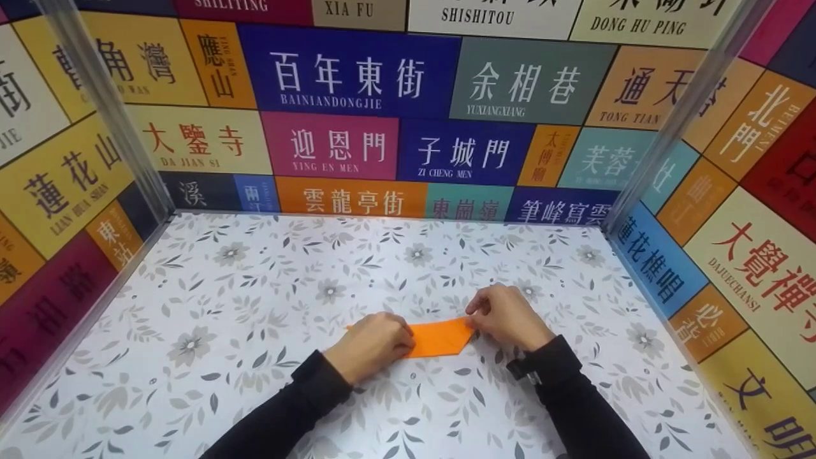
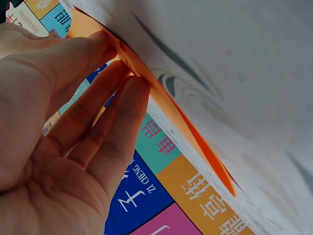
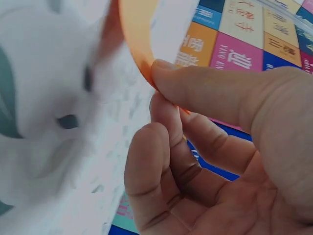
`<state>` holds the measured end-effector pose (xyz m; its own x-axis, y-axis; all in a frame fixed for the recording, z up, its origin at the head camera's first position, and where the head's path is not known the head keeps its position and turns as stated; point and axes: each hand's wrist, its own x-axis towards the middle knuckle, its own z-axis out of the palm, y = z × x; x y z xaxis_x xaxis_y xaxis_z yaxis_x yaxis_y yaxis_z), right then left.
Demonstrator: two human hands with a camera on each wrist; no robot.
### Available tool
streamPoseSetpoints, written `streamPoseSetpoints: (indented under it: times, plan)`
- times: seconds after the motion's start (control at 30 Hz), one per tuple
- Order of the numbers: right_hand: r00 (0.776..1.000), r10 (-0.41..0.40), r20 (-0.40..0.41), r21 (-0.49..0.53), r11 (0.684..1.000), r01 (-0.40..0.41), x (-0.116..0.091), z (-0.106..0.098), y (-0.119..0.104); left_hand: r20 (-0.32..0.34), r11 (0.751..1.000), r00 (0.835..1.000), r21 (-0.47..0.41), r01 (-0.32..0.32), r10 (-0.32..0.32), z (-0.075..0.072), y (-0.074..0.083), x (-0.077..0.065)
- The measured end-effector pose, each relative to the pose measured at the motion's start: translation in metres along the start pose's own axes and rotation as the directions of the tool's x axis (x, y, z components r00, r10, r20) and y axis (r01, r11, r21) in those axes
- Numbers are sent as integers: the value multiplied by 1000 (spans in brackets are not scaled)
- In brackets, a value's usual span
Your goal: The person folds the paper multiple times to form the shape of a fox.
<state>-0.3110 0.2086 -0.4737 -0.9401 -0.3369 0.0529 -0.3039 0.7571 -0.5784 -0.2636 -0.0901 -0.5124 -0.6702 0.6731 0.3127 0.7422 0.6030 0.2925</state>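
A folded strip of orange paper [image 1: 440, 338] lies low over the patterned table, with a slanted end on the right. My left hand [image 1: 376, 344] covers the strip's left part. Seen from the left wrist, its thumb and fingertips hold the long edge of the paper [image 2: 168, 105], where folded layers part slightly toward the far end. My right hand [image 1: 510, 315] pinches the slanted end. In the right wrist view the thumb [image 3: 195, 88] presses the paper [image 3: 139, 44] against the index finger, and the strip bends up out of that pinch. The other fingers are curled below.
A white tabletop [image 1: 255, 287] with a grey leaf and flower print spreads around both hands. Panels covered in coloured name signs [image 1: 331, 146] stand at the back and both sides, with clear corner strips [image 1: 663, 146] where they meet.
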Motion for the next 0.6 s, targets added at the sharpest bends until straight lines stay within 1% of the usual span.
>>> streamPoseSetpoints:
  times: [0.13,0.3,0.4,0.6]
  plan:
    - [999,-24,32,8,1000,24,-4,-6,-10,-3,1000,1000,-15,4,-4,-1,0,0]
    - [993,-53,103,37,998,49,-9,-10,-20,-15,999,1000,-25,-21,20,-1,0,0]
    - [985,-90,144,49,995,84,-12,-10,-24,-17,999,1000,-39,-26,25,-1,-1,0]
    - [959,-174,221,55,985,166,-16,-3,-27,-11,999,1000,-51,3,-4,-2,-2,-1]
